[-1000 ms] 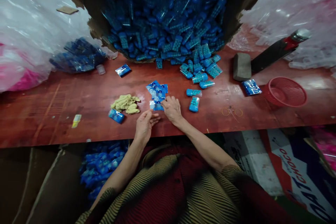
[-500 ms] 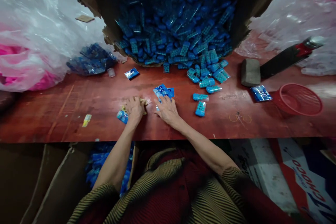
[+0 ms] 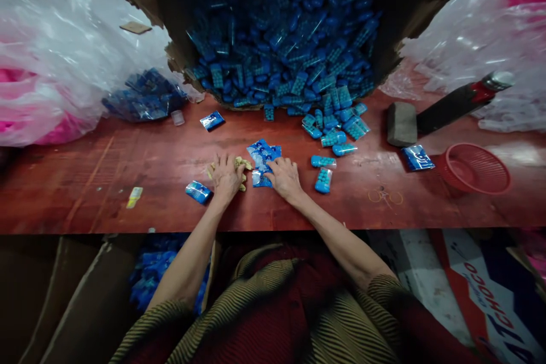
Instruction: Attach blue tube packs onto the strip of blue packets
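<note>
The person wears a ribbed top in dark red with olive-yellow striped sleeves; both forearms are bare.

A worn red table sits in dim light, flanked by clear plastic bags.

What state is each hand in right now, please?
Left hand: on the pile of yellowish bands; grip cannot be told.
Right hand: open, flat on the stacked blue plastic packets.
</note>
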A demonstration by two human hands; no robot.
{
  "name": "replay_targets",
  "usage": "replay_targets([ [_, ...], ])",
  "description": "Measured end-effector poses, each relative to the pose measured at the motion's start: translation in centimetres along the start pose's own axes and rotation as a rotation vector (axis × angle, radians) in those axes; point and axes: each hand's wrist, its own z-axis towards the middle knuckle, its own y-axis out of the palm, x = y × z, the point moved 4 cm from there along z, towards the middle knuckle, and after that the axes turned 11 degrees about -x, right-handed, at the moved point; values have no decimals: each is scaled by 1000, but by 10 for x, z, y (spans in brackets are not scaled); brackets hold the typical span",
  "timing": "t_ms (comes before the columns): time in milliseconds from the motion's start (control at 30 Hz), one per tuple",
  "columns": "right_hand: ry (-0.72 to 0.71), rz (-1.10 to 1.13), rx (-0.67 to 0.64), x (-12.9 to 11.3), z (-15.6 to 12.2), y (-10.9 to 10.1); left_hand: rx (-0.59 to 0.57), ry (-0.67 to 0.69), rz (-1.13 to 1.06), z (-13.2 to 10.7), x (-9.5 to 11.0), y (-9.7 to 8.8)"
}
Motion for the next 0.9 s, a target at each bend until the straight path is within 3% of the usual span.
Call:
replay_targets([
  [167, -85, 35, 54, -11, 36, -19, 5, -30, -30, 6, -3, 3],
  [333, -214, -45, -117, -16, 83, -7, 79, -113, -104, 6, -3, 2],
  [433, -245, -103, -140, -11, 78, 3, 41, -124, -77, 6, -1, 2],
  [567, -225, -110, -125, 1, 52, 2, 67, -139, -119, 10, -4, 3],
  [700, -213, 13, -120, -7, 48, -10, 166, -157, -426, 11, -16, 1],
  [800, -298, 204, -59, -42, 65, -14, 276, -224, -831, 12, -32, -3],
  [900, -317, 379, -33, -84, 84, -1, 296, -331, -1275, 19, -46, -3],
])
